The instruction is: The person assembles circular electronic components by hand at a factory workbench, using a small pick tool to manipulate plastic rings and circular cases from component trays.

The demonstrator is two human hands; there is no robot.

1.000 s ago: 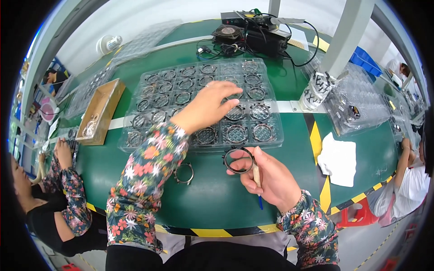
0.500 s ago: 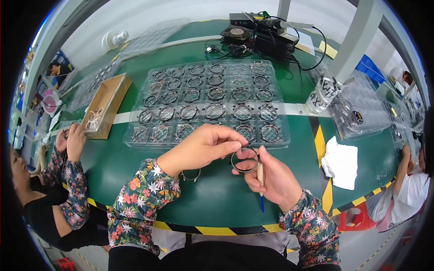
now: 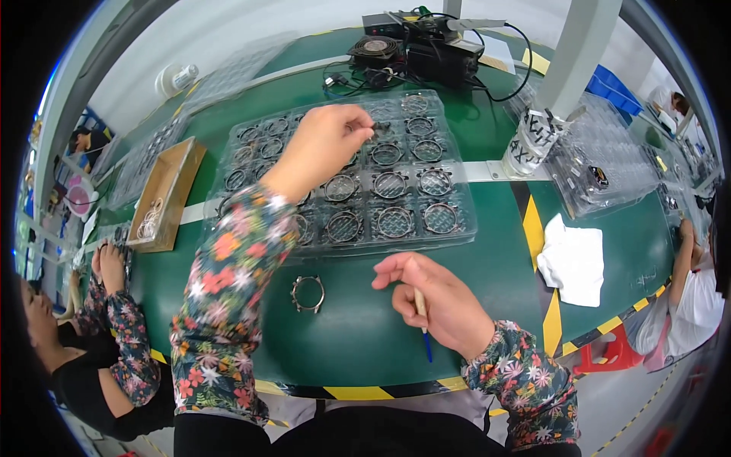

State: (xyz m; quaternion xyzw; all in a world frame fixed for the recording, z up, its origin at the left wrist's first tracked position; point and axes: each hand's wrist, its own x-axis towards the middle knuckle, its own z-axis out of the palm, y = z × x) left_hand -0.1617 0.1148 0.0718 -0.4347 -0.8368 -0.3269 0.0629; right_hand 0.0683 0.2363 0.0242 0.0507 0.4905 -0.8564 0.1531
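Observation:
My left hand reaches over the clear plastic tray, thumb and fingers pinched on a dark metal watch case ring seen nearly edge-on. Whether that ring touches its pocket I cannot tell. Round watch case rings with small lugs, such as one ring at the near right, fill many pockets; my left hand and sleeve cover several. A loose watch case ring lies on the green table before the tray. Above the table, right of it, my right hand curls its lower fingers round a slim cream-and-blue stick tool, forefinger and thumb extended.
A wooden box with pale loops stands left of the tray. At right are a white cloth, a taped post and stacked clear trays. Cabled black equipment sits behind. Co-workers sit at both sides.
My left hand has carried the watch case ring away from my right hand, forward over the tray. The right hand stays near the table front with the stick tool. The view has shifted slightly.

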